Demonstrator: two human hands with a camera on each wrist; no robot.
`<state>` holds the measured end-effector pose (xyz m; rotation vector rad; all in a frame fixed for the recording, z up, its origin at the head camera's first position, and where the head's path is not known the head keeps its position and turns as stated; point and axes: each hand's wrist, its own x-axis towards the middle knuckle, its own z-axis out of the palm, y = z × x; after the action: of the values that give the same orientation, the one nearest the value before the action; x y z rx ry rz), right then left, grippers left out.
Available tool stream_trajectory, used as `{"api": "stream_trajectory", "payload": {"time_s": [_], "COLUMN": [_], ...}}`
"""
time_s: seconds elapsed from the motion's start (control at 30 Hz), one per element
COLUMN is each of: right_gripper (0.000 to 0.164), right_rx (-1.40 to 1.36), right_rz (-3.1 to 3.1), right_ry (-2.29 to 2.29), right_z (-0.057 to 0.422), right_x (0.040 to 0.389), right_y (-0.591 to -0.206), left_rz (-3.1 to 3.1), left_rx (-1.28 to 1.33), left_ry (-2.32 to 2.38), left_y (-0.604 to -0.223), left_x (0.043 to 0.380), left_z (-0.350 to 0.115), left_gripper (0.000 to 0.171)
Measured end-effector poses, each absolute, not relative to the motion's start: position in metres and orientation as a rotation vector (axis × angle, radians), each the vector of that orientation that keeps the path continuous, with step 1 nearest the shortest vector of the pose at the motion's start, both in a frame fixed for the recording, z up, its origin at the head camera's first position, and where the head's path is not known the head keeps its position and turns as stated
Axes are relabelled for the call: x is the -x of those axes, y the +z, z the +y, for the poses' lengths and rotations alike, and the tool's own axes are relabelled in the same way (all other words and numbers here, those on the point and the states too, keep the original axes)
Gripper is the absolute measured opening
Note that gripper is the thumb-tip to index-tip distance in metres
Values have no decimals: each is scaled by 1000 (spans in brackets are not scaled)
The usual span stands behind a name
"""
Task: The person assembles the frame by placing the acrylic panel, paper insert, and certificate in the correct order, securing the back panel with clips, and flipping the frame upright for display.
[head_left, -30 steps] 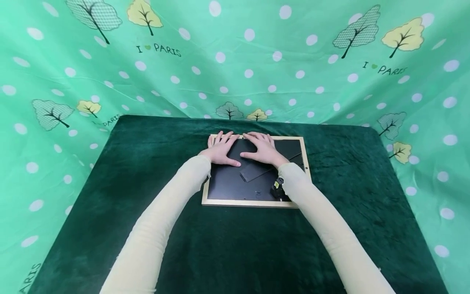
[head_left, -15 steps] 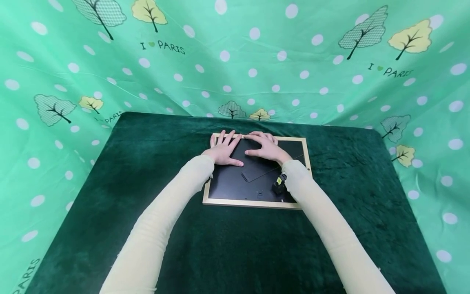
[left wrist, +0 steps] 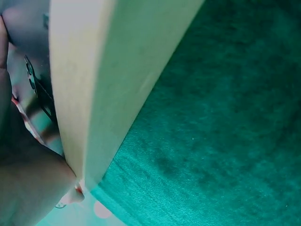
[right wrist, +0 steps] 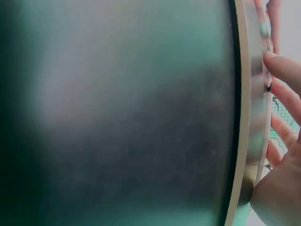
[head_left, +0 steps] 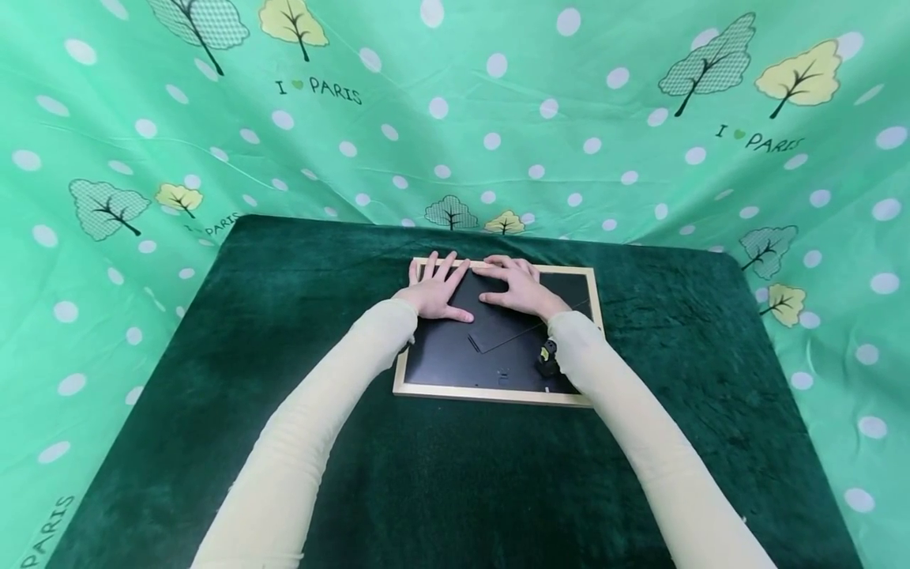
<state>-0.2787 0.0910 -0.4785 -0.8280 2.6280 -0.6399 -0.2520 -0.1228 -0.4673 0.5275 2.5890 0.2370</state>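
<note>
A picture frame (head_left: 494,393) with a pale wooden border lies back up, its black backing board (head_left: 441,359) showing. My left hand (head_left: 435,297) is spread over the far left corner, fingertips at the far border and thumb on the board. To its right, my right hand (head_left: 524,291) rests at the middle of the far border, fingers gently bent over it. In the right wrist view its fingers (right wrist: 284,70) reach to the wooden border (right wrist: 243,103). A black stand flap (head_left: 494,333) lies flat on the board, partly hidden by the right forearm.
A dark green velvet cloth (head_left: 455,474) covers the table. Behind and at both sides hangs a green curtain (head_left: 490,103) with white dots and printed trees. A small black camera (head_left: 547,357) sits at the right wrist, over the board.
The right hand has shifted slightly right along the far border, away from the left hand. The left hand stays on its corner with its fingers spread a little wider.
</note>
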Motion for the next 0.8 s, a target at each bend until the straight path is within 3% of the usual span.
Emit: {"api": "stream_trajectory", "payload": {"time_s": [0.3,0.8], "right_gripper": [69,67], "right_rx": [841,870], "right_rz": [2665,2678], "right_ry": [-538,-520], "right_z": [87,87], "right_x": [274,270], "right_y": [-471,-471], "left_rz": [2585,2594], "left_rx": [-510,-537], "left_ry": [205,216], "left_y": [-467,-465], "left_x": [253,249], "left_z": [-123,-123], "left_gripper": [106,103]}}
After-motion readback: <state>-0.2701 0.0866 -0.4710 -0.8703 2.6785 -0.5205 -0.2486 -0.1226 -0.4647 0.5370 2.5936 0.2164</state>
